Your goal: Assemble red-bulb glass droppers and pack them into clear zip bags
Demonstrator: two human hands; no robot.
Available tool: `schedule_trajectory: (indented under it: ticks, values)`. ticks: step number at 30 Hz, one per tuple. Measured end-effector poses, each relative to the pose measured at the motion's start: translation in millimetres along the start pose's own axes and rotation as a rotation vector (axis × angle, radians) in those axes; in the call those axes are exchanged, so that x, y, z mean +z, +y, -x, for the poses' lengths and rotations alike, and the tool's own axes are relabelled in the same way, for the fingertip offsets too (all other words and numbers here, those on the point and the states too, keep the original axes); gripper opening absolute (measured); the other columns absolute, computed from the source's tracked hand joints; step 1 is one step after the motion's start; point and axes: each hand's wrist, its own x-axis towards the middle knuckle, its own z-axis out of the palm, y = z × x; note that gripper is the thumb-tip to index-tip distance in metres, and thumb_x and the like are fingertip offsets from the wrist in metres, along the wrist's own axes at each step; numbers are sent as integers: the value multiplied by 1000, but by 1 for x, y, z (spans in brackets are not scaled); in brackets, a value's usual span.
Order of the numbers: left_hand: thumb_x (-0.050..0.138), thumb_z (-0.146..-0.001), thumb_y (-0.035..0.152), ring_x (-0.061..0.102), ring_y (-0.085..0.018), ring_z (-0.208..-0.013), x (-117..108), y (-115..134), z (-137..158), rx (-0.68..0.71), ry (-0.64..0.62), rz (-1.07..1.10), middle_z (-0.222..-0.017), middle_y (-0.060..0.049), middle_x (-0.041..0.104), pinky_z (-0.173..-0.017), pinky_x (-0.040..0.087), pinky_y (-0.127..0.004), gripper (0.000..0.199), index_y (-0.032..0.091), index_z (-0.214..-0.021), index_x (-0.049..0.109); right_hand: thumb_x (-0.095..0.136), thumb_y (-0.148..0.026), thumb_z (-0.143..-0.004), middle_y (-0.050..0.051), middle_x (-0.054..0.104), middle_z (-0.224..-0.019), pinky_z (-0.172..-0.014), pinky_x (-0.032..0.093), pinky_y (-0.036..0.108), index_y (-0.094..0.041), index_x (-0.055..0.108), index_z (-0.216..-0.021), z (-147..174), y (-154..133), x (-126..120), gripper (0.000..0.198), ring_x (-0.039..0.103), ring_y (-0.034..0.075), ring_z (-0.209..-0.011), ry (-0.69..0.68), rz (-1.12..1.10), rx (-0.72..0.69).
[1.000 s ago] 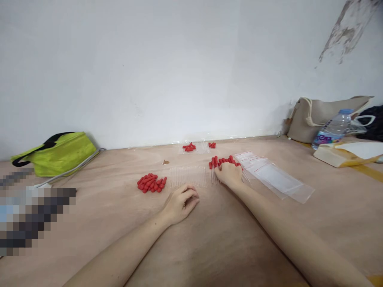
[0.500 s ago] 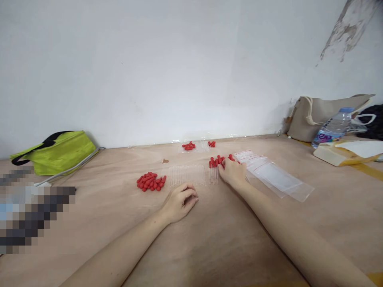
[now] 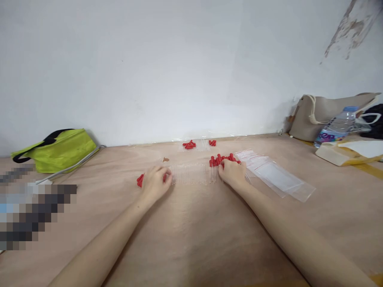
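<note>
My left hand [image 3: 156, 182] covers most of a pile of red rubber bulbs [image 3: 140, 180]. Its fingers arch downward with a gap, through which some red shows. To the right of that hand, clear thin glass tubes [image 3: 188, 174] lie side by side in a row. My right hand [image 3: 233, 172] rests with curled fingers on a group of glass droppers with red bulbs [image 3: 213, 161]. The hand hides part of these droppers, and what its fingertips pinch is hidden.
Clear zip bags [image 3: 277, 177] lie right of my right hand. By the wall are more red bulbs [image 3: 189, 145] and tubes. A green bag [image 3: 64, 151] stands left; a beige bag [image 3: 329, 111], water bottle [image 3: 335, 129] and open paper packet [image 3: 335, 154] stand right.
My left hand has moved left and away from me, from bare table in front of the tubes onto the red bulb pile. The right hand stays in place on the droppers.
</note>
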Motion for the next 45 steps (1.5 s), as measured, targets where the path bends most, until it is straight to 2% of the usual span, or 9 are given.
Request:
schedule_trajectory:
  ticks: [3, 7, 14, 20, 25, 28, 32, 39, 45]
  values:
    - [51, -75, 41, 52, -26, -88, -7, -21, -10, -169, -34, -196, -88, -7, 60, -75, 36, -36, 23, 21, -80, 62, 38, -30, -80, 9, 65, -73, -71, 22, 36, -15, 58, -91, 1, 0, -1, 27, 57, 22, -71, 47, -24, 5]
    - [50, -72, 51, 52, -28, -90, -15, -29, -14, -234, -143, -256, -88, -8, 60, -76, 36, -38, 34, 20, -72, 62, 39, -28, -80, 7, 66, -83, -73, 21, 35, -17, 59, -85, 5, -6, -5, 23, 56, 20, -77, 115, -111, -79]
    - [52, -70, 50, 57, -24, -78, -27, -27, -18, -292, -287, -201, -78, -6, 65, -67, 38, -32, 32, 21, -63, 63, 42, -32, -78, 9, 66, -80, -75, 24, 36, -16, 63, -73, 11, -35, -8, 27, 57, 20, -77, -111, -131, -156]
    - [53, -71, 42, 58, -21, -71, -21, -28, -15, -207, -226, -113, -62, -4, 62, -62, 39, -28, 32, 20, -50, 61, 42, -29, -77, 14, 65, -84, -77, 26, 40, -12, 64, -82, 3, -48, -10, 27, 59, 24, -80, -275, -22, -71]
    - [53, -72, 39, 57, -21, -70, -25, -24, -16, -201, -182, -185, -69, -6, 61, -63, 39, -30, 32, 19, -49, 61, 47, -20, -73, 16, 65, -84, -78, 26, 42, -12, 65, -79, -6, -57, -7, 21, 60, 25, -81, -316, 3, -71]
    - [51, -75, 39, 56, -22, -73, -29, -11, -14, -141, -68, -188, -76, -7, 59, -65, 39, -31, 29, 18, -58, 62, 46, -18, -73, 16, 65, -81, -77, 27, 42, -11, 65, -76, -7, -61, -8, 20, 60, 26, -79, -320, 8, -62]
    - [50, -78, 36, 55, -19, -74, -21, 22, 0, 82, 3, 62, -76, -4, 57, -65, 40, -28, 23, 17, -69, 60, 38, -24, -81, 18, 62, -93, -74, 30, 38, -9, 61, -89, 2, -50, -19, 29, 57, 27, -88, -250, -8, -69]
    - [51, -76, 19, 52, -14, -62, 10, 48, 29, 255, -190, 360, -71, -2, 54, -56, 40, -25, 5, 17, -74, 55, 25, -24, -89, 10, 60, -80, -62, 36, 28, -13, 46, -93, 45, 11, -21, 24, 56, 19, -69, -137, -335, -302]
    - [54, -79, 24, 54, -16, -73, 23, 46, 31, 236, -189, 485, -82, -4, 57, -67, 43, -28, 14, 18, -87, 64, 30, -19, -88, 10, 59, -98, -77, 42, 31, -16, 48, -104, 66, 21, -11, 24, 54, 19, -91, -19, -632, -528]
